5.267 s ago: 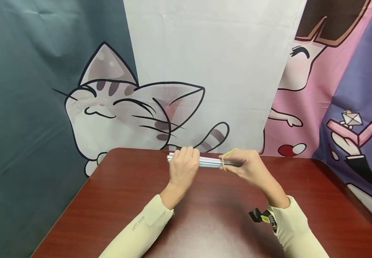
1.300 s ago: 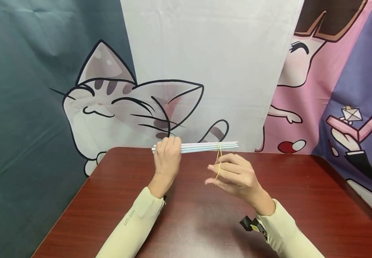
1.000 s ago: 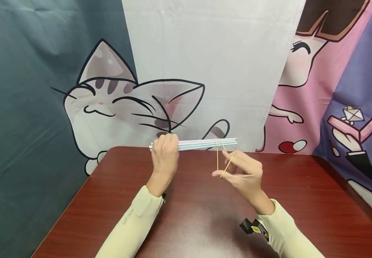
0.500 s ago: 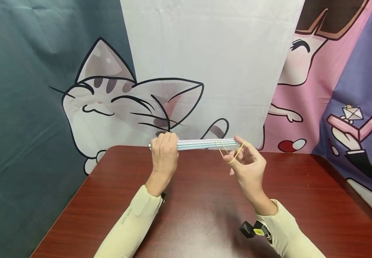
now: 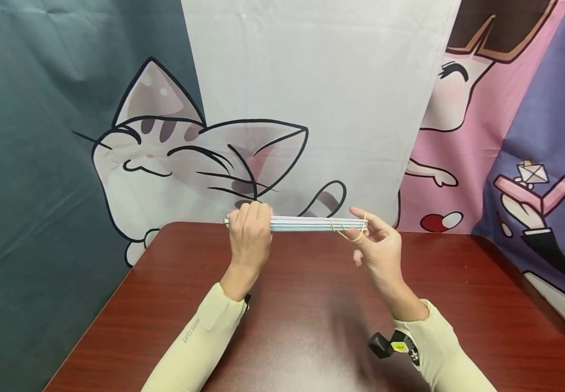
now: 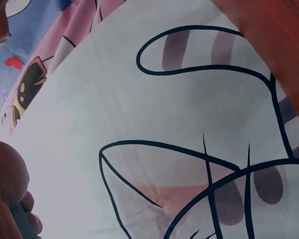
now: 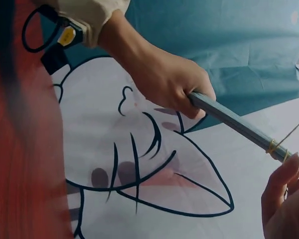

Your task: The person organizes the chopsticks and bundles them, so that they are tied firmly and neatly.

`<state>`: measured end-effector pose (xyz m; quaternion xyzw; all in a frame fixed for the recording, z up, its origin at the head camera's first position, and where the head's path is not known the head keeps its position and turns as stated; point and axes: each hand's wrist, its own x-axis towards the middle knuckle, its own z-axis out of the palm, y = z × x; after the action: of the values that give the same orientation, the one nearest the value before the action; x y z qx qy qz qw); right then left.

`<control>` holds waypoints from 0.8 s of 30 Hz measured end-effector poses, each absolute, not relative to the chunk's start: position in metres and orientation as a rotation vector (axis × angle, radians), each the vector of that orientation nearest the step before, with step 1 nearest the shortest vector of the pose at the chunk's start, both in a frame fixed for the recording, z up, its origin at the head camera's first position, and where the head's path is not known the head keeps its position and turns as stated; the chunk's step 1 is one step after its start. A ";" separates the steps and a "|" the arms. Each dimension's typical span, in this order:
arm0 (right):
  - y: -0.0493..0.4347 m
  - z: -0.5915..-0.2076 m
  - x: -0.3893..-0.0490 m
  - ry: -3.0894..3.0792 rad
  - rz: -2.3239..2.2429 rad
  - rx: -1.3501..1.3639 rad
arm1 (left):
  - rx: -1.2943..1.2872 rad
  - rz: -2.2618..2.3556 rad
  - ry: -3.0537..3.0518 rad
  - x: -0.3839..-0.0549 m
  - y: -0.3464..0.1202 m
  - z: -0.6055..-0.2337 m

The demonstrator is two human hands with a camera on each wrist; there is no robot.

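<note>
A bundle of thin, pale white, pink and bluish sticks (image 5: 302,224) is held level above the table. My left hand (image 5: 250,234) grips it near its left end, fingers curled around it. Toward the right end, a yellow rubber band (image 7: 272,146) is wrapped around the sticks. From there it stretches as a loop over the spread index finger and thumb of my right hand (image 5: 382,250), which stand on either side of the bundle's right end. In the left wrist view, only part of the left hand (image 6: 7,174) shows, at the lower left edge.
A reddish-brown table (image 5: 302,326) lies below both hands. Behind it hangs a cloth backdrop (image 5: 321,98) printed with a cartoon cat. A small black camera (image 5: 380,345) is strapped to the right wrist.
The right hand has risen from below the bundle to its right end, spreading the rubber band's loop around that end. Earlier, the band went around the right fingers there. The left hand keeps its grip.
</note>
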<state>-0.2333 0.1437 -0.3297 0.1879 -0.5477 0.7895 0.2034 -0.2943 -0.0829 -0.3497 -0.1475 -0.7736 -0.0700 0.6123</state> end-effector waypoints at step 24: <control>0.179 -0.324 -0.249 -1.869 1.869 0.637 | -0.324 -0.019 -1.740 -0.277 -0.069 -0.343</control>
<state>-0.2491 0.1793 -0.3239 0.2290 -0.6722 0.6720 0.2100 -0.2769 -0.0692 -0.3425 -0.1417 -0.7607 -0.0085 0.6335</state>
